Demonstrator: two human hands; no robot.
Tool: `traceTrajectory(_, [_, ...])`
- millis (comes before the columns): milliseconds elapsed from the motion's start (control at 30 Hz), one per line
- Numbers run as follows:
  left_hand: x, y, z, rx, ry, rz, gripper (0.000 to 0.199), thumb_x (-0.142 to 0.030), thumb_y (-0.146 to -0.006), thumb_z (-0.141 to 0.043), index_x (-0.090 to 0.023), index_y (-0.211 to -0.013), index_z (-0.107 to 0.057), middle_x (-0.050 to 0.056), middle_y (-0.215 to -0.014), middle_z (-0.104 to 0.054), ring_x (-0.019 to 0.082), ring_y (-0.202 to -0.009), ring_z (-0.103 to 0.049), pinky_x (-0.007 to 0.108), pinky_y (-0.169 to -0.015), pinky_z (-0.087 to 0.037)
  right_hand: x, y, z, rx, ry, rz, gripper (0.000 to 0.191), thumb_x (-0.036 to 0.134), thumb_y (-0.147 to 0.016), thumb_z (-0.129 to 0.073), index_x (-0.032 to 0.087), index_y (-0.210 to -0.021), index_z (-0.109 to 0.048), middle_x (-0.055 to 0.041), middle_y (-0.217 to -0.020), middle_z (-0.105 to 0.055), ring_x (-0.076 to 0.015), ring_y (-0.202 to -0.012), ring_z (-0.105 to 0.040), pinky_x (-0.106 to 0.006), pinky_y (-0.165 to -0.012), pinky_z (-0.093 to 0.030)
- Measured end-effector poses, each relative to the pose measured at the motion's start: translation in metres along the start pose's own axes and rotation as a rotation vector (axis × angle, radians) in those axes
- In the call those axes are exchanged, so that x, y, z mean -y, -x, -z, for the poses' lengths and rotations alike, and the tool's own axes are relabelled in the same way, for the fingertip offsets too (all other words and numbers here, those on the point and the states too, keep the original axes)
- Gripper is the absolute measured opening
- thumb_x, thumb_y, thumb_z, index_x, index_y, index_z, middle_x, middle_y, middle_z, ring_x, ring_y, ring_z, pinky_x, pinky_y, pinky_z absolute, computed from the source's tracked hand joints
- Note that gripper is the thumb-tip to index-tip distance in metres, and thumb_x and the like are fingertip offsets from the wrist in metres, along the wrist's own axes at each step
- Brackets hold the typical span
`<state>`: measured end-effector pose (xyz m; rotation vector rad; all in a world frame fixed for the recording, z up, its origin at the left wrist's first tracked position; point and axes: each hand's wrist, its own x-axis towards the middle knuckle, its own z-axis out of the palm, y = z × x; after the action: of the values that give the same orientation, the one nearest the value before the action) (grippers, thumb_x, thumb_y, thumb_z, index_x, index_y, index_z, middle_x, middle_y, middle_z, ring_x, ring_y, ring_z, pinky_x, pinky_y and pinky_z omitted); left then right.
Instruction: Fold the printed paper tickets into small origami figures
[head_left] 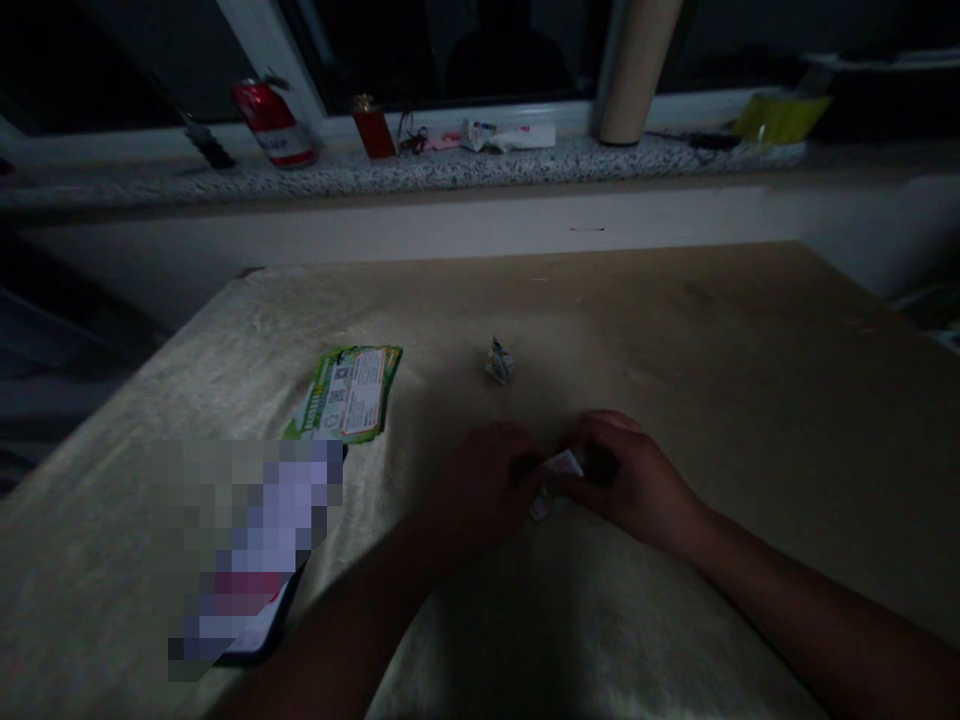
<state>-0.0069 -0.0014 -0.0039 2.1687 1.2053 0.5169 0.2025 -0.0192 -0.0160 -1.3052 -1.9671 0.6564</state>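
Both hands meet over the table, closed around a small piece of printed paper (564, 464) that looks folded. My left hand (487, 475) grips its left side, the fingers curled and partly in shadow. From the other side, my right hand (637, 480) pinches the paper between thumb and fingers. A lower corner of paper pokes out beneath the hands, and much of the sheet is hidden by the fingers. Just beyond them a small folded paper shape (499, 362) with a pointed top stands on the tabletop.
Green printed sheets (352, 395) lie in a stack at the left, near a phone (274, 560) with a blurred-out screen. The cloth-like table cover (675, 330) reaches a wall. On the granite sill (465, 172) are a red can (271, 122), an orange-red bottle (373, 128) and a cardboard tube (637, 70).
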Motion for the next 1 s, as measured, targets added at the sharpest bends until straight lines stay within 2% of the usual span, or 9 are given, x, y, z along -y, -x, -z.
traceTrajectory(133, [-0.006, 0.002, 0.002, -0.026, 0.233, 0.109, 0.012, -0.029, -0.088, -0.065, -0.02, -0.085, -0.072, 0.001, -0.079, -0.071, 0.017, -0.074, -0.065, 0.029, -0.069, -0.048, 0.0, 0.001, 0.002, -0.048, -0.288, -0.046, 0.008, 0.029, -0.088, -0.072, 0.021, -0.086, -0.07, -0.0047, -0.083, -0.07, -0.0188, -0.075, -0.066, -0.032, -0.066, -0.052])
traceTrajectory(267, [-0.011, 0.003, 0.001, -0.045, 0.5, 0.169, 0.012, -0.03, -0.084, -0.068, -0.019, -0.086, -0.072, 0.001, -0.077, -0.073, 0.016, -0.07, -0.067, 0.026, -0.065, -0.05, 0.002, 0.002, 0.003, -0.095, -0.409, -0.02, 0.007, 0.027, -0.087, -0.074, 0.021, -0.086, -0.072, -0.0039, -0.08, -0.07, -0.0183, -0.073, -0.066, -0.032, -0.065, -0.053])
traceTrajectory(367, [-0.012, 0.004, -0.001, -0.073, 0.595, 0.21, 0.013, -0.03, -0.08, -0.071, -0.018, -0.083, -0.073, 0.002, -0.076, -0.074, 0.016, -0.069, -0.067, 0.027, -0.065, -0.051, 0.004, 0.003, 0.005, -0.116, -0.475, 0.006, 0.003, 0.024, -0.086, -0.075, 0.022, -0.085, -0.073, -0.003, -0.077, -0.069, -0.018, -0.073, -0.065, -0.032, -0.065, -0.052])
traceTrajectory(500, [-0.014, 0.004, -0.002, -0.084, 0.635, 0.222, 0.014, -0.031, -0.078, -0.073, -0.017, -0.078, -0.073, 0.002, -0.072, -0.073, 0.015, -0.066, -0.066, 0.025, -0.063, -0.05, 0.005, 0.003, 0.006, -0.108, -0.526, -0.015, 0.004, 0.022, -0.085, -0.076, 0.022, -0.083, -0.073, -0.0025, -0.077, -0.069, -0.0174, -0.073, -0.065, -0.032, -0.065, -0.052])
traceTrajectory(667, [-0.013, 0.004, -0.004, -0.085, 0.672, 0.234, 0.016, -0.032, -0.079, -0.072, -0.018, -0.084, -0.074, 0.002, -0.076, -0.075, 0.016, -0.068, -0.068, 0.026, -0.064, -0.052, 0.003, 0.003, 0.007, -0.102, -0.56, -0.045, 0.004, 0.023, -0.085, -0.077, 0.022, -0.083, -0.074, -0.0025, -0.078, -0.071, -0.0172, -0.072, -0.066, -0.031, -0.065, -0.052])
traceTrajectory(867, [-0.013, 0.005, 0.003, -0.118, 0.591, 0.221, 0.012, -0.029, -0.08, -0.072, -0.018, -0.081, -0.076, 0.002, -0.076, -0.076, 0.016, -0.07, -0.068, 0.027, -0.066, -0.052, 0.004, 0.004, 0.005, -0.147, -0.594, -0.112, 0.007, 0.028, -0.083, -0.079, 0.023, -0.082, -0.074, -0.0039, -0.08, -0.074, -0.0181, -0.073, -0.069, -0.03, -0.063, -0.056])
traceTrajectory(1000, [-0.014, 0.004, 0.003, -0.167, 0.624, 0.216, 0.01, -0.028, -0.078, -0.074, -0.019, -0.079, -0.078, 0.001, -0.073, -0.076, 0.016, -0.068, -0.068, 0.026, -0.066, -0.052, 0.007, 0.003, 0.004, -0.057, -0.634, -0.181, 0.011, 0.031, -0.081, -0.08, 0.022, -0.084, -0.076, -0.0033, -0.075, -0.075, -0.0166, -0.065, -0.068, -0.027, -0.058, -0.056])
